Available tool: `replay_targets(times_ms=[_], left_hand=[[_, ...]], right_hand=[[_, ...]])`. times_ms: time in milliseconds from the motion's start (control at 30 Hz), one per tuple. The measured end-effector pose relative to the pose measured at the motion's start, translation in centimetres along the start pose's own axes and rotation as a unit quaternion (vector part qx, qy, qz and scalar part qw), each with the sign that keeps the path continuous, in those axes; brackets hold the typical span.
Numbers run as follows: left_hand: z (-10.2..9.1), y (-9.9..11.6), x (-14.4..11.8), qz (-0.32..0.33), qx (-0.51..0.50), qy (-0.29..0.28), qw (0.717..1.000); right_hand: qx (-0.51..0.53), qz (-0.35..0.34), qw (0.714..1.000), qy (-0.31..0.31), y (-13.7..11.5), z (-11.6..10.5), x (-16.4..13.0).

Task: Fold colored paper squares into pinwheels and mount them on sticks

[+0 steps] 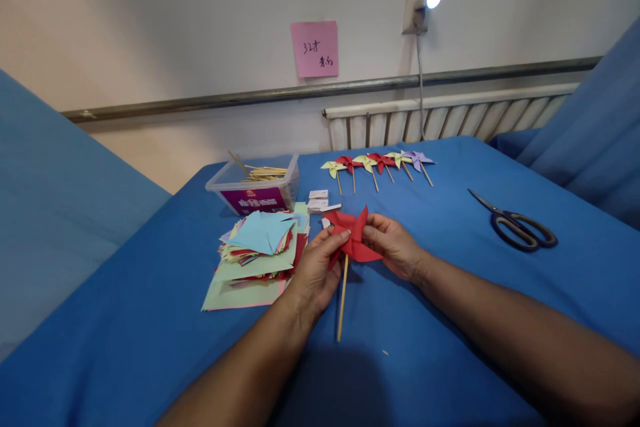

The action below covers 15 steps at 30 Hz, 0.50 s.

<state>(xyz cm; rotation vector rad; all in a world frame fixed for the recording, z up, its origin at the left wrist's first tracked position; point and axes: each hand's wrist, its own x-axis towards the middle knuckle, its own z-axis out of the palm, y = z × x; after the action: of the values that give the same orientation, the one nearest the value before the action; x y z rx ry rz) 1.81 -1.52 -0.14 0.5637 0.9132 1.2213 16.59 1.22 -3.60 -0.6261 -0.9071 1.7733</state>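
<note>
Your left hand (315, 270) and right hand (395, 245) both pinch a red paper pinwheel (353, 235) above the blue desk (450, 293), fingertips closed on its folded blades from either side. Its wooden stick (343, 300) hangs down between your wrists. Just left of your left hand lies a stack of coloured paper squares (257, 253), and behind it a clear plastic box (255, 187) holding more sticks. A row of finished pinwheels (380, 163) lies farther back; scissors (517, 223) rest well off to the right.
</note>
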Motion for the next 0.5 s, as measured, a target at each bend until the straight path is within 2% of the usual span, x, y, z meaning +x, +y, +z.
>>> replay_targets(times_ms=[133,333,500], left_hand=[[0.05,-0.26,-0.19,-0.012,-0.004,-0.024,1.0],[-0.31,-0.5,0.22,0.018,0.008,-0.015,1.0],[-0.3,-0.57,0.17,0.013,0.015,-0.015,1.0]], right_hand=[[0.005,0.0,1.0,-0.002,0.25,0.09,-0.2],[-0.003,0.016,1.0,0.01,0.08,0.05,-0.32],[-0.006,0.024,1.0,0.014,0.0,-0.09,-0.21]])
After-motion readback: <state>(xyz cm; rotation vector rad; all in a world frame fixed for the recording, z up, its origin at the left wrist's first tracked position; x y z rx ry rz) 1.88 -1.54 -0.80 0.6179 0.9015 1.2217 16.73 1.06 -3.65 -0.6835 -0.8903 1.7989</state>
